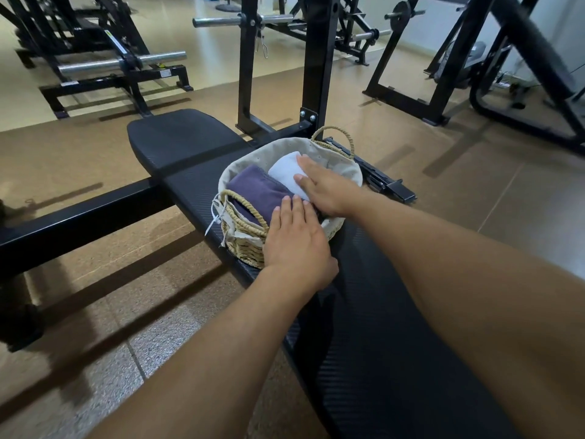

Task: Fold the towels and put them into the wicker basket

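A wicker basket [243, 242] with a beige cloth lining and two looped handles stands on a black padded gym bench [380, 359]. Inside it lie a folded purple towel [256, 191] on the left and a folded white towel [285, 169] on the right, side by side. My left hand [296, 242] lies flat, fingers together, over the basket's near rim with its fingertips on the purple towel. My right hand [329, 188] rests palm down on the white towel, fingers spread. Neither hand grips anything.
The bench runs from the near right to a second pad [180, 134] at the far left. A black rack upright [316, 58] rises just behind the basket. Weight machines and barbells [120, 63] stand on the tan floor beyond and to the right.
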The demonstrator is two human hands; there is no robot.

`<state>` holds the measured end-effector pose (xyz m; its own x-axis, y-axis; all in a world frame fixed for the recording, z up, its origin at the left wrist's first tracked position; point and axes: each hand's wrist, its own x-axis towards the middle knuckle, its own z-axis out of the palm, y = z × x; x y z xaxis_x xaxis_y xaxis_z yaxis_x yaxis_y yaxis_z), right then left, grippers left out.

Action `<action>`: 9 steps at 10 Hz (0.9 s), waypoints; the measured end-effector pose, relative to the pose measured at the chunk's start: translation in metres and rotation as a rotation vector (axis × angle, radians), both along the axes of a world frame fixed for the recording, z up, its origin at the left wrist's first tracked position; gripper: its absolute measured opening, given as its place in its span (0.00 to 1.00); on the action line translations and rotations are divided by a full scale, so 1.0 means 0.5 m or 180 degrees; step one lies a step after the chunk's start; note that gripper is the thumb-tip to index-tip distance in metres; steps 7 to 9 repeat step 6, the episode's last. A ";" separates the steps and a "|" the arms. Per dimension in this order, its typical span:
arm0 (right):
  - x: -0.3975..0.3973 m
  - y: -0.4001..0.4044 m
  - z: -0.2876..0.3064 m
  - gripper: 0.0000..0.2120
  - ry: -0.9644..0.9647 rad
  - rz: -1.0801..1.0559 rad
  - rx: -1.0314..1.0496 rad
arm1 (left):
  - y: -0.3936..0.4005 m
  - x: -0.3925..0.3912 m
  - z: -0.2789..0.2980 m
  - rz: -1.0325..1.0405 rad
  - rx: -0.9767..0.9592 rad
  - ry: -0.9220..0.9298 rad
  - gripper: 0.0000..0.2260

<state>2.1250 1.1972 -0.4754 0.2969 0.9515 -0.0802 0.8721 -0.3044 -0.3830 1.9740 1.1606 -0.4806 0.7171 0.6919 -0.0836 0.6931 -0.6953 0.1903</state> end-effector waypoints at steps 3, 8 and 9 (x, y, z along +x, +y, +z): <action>0.007 -0.159 0.031 0.22 0.0522 -0.0428 0.0784 | 0.000 0.003 0.019 0.0150 -0.0322 -0.0546 0.48; -0.042 -0.468 0.167 0.15 0.0484 -0.0959 0.2371 | -0.008 -0.021 0.141 0.0586 -0.1039 -0.3338 0.27; -0.042 -0.468 0.167 0.15 0.0484 -0.0959 0.2371 | -0.008 -0.021 0.141 0.0586 -0.1039 -0.3338 0.27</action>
